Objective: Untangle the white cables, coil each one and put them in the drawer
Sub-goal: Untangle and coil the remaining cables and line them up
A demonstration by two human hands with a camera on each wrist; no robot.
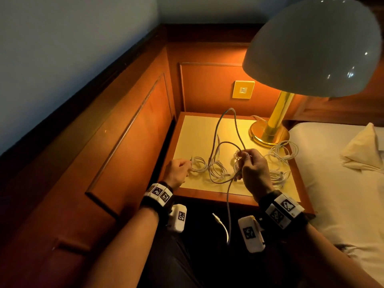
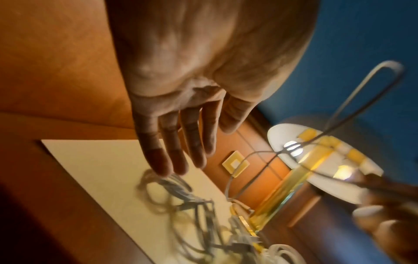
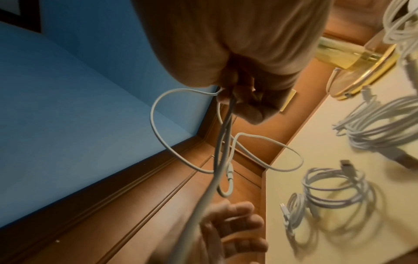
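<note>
On the cream nightstand top (image 1: 193,138) lie several white cables. My right hand (image 1: 244,157) pinches one loose white cable (image 1: 229,109) above the top. That cable arches up toward the wall and also hangs over the front edge, its plug (image 1: 216,217) dangling. In the right wrist view the pinching fingers (image 3: 237,101) hold several strands (image 3: 204,196). My left hand (image 1: 187,164) hovers with straight fingers (image 2: 162,160) just over a small wound coil (image 1: 198,166), holding nothing. A second coil (image 1: 217,171) lies beside it. Looser bundles (image 1: 284,151) sit at the right.
A brass lamp base (image 1: 269,133) stands at the back right of the top, its white shade (image 1: 311,48) overhanging. A bed with a pillow (image 1: 361,148) borders the right side. Wood panelling (image 1: 128,132) closes the left and back, with a wall switch (image 1: 243,89).
</note>
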